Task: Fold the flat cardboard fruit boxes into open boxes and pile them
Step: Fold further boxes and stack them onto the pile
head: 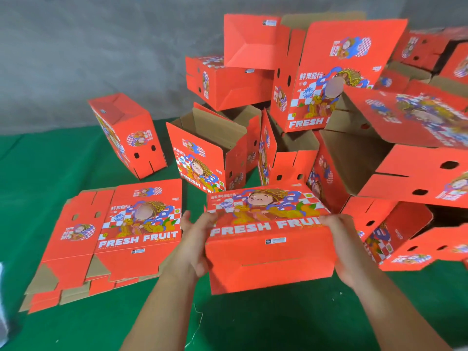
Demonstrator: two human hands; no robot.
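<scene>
While I grip the box point(268, 239) by its two short ends, it hangs just above the green mat point(228, 325), its printed face tilted up and its folded bottom flaps turned toward me. My left hand point(196, 245) curls round the left end, fingers wrapped behind and thumb on the front edge; my right hand point(342, 239) presses flat against the right end with the fingertips hooked over the top corner. Neither grip reaches under the box, so if I squeeze unevenly the walls could rack sideways and the bottom flaps, which look only tucked, could spring open again.

To my left lies the flat stack point(121, 231), its edges fanned out and untidy. An elbow swung that way could drag the top sheet off.

Beyond the box stands the pile point(291, 110), and I judge this the real hazard. The boxes there lean at all angles, several on their sides, one open box point(210, 153) just behind the one I hold. The upper ones rest on corners and on loose flaps. If I toss or push mine in hard, it may knock a tilted one down, or slide off and roll onto the mat. One box point(126, 135) already sits well apart on the left, tipped over.
</scene>
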